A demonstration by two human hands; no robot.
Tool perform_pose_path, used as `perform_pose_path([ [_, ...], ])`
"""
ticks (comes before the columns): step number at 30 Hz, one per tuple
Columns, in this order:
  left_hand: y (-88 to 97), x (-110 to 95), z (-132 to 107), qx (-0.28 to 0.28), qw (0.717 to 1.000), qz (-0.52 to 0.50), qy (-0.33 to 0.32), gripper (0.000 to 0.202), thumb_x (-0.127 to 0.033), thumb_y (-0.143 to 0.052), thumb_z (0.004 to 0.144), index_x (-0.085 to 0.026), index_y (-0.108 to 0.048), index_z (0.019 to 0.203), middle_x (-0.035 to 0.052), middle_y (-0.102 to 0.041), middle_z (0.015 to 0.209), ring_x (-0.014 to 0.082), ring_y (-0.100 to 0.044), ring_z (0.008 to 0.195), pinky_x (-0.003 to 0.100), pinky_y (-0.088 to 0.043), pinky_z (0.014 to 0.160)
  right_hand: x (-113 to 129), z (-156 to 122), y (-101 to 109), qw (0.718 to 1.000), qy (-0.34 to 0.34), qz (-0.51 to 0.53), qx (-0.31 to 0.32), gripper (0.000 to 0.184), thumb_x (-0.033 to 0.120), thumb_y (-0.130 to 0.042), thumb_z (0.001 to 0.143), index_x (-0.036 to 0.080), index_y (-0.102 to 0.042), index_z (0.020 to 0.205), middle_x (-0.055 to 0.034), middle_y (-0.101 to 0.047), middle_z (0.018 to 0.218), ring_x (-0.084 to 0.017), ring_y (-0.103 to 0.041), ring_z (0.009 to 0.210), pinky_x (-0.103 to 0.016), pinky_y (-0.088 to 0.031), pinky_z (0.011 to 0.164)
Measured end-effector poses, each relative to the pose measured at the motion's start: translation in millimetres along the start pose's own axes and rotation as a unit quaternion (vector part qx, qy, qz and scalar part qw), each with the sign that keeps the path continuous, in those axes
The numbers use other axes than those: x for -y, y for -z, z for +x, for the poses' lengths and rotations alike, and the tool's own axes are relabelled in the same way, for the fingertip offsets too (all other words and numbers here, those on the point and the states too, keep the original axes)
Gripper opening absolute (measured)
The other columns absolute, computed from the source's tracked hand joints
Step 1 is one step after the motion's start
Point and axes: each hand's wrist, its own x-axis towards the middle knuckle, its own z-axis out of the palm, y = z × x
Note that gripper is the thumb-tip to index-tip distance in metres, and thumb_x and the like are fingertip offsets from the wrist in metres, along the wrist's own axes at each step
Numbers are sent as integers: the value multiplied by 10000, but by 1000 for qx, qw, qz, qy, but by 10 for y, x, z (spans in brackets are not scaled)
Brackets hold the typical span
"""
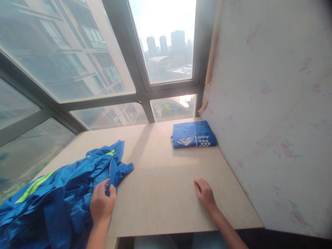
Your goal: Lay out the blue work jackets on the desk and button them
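Lying at lower left, a crumpled blue garment (pixel 70 197) is spreading beside the left hand (pixel 102 202), whose fingers are half curling at its edge, any pinch impossible to tell; at lower right of centre, the right hand (pixel 205 195) is loosely half curling, holding nothing, below a folded blue garment (pixel 190 133)

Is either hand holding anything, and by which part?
The left hand is at the right edge of the crumpled blue garment; whether it grips cannot be told. The right hand holds nothing visible.
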Motion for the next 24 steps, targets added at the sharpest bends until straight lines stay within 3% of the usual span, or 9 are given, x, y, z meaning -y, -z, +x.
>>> perform_pose_path([
  [1,-207,-139,-82,84,996,-28,-12,329,-329,-444,866,-151,-633,1067,99,-682,1060,246,-658,944,382,-511,873,6,0,4,1000,-3,2,0,285,243,-436,959,187,-711,1002,-116,-707,1017,-254,-647,989,-419,-534,891],
  [3,-629,-412,-236,175,982,-55,-50,258,-337,-462,849,-190,-672,872,55,-703,884,205,-659,779,321,-522,759,9,-6,8,1000,-10,12,0,282,246,-442,951,192,-714,1001,-114,-709,1012,-254,-649,985,-421,-530,900],
  [6,-1132,-746,-401,211,972,-61,-80,237,-332,-483,844,-204,-654,742,56,-680,794,210,-634,771,318,-489,744,-34,-8,7,998,-35,45,9,262,261,-474,916,204,-721,985,-107,-717,1004,-255,-659,981,-421,-525,916],
  [8,-1323,-879,-461,201,975,-37,-85,274,-308,-438,884,-189,-641,743,86,-660,812,236,-611,809,350,-453,759,-98,45,15,991,-94,89,12,261,279,-490,886,199,-721,979,-104,-727,993,-251,-677,953,-402,-545,885],
  [12,-1432,-938,-509,177,974,48,-135,294,-272,-400,940,-175,-624,777,93,-626,826,240,-564,812,360,-384,752,-225,449,118,972,-214,94,-12,323,322,-484,865,168,-706,1042,-104,-738,965,-228,-706,804,-356,-585,738],
  [14,-1425,-930,-522,175,969,73,-157,282,-256,-402,951,-174,-624,798,86,-619,836,236,-551,816,357,-364,747,-247,802,198,987,-158,-29,-32,311,321,-528,879,170,-698,1091,-114,-720,1049,-226,-694,874,-357,-576,801],
  [17,-1407,-941,-539,177,967,88,-160,259,-231,-412,950,-173,-627,818,84,-609,848,239,-542,834,355,-345,750,-229,1369,271,978,-63,-191,-54,306,357,-593,942,171,-642,1180,-116,-642,1200,-221,-643,1018,-395,-545,897],
  [20,-1393,-967,-555,192,968,72,-143,230,-209,-431,938,-170,-625,822,83,-604,857,235,-538,840,352,-338,752,-191,1786,223,975,-41,-212,-46,352,378,-598,965,180,-577,1254,-91,-588,1264,-217,-615,1067,-431,-541,905],
  [24,-1391,-972,-580,209,968,61,-126,195,-207,-455,926,-179,-623,832,75,-608,876,227,-536,857,352,-341,772,-143,2025,42,974,-9,-225,-26,340,372,-592,967,187,-581,1252,-92,-587,1269,-216,-614,1067,-424,-542,905],
])
